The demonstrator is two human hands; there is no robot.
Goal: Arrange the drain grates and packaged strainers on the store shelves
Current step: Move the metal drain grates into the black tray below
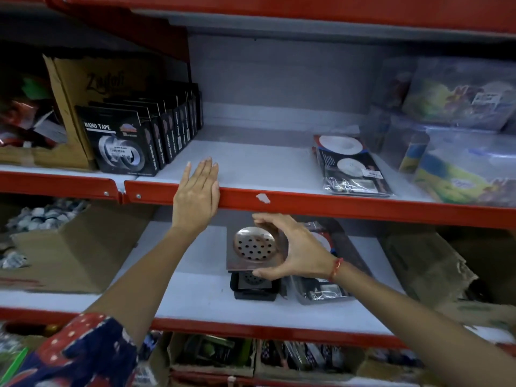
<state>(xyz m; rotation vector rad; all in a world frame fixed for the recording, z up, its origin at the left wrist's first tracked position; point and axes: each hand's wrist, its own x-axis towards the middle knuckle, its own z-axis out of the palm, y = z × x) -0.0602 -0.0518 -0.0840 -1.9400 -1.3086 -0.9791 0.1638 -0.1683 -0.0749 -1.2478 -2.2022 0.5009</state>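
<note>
My right hand (296,248) grips a square steel drain grate (252,247) with a round perforated centre, lifted just above the lower shelf. Under it sits a stack of more drain grates (254,287) on a black base. Packaged strainers (321,290) lie to the right of that stack, partly hidden by my wrist. Another pile of packaged strainers (350,166) rests on the upper shelf at the right. My left hand (196,196) lies flat and open over the red front edge of the upper shelf (307,203), holding nothing.
Black nano tape boxes (131,141) stand in a row on the upper shelf's left, beside a cardboard box (72,113). Plastic-wrapped goods (460,152) fill the right. Cardboard boxes (69,255) flank the lower shelf (201,300). White shelf surface shows between tape and strainers.
</note>
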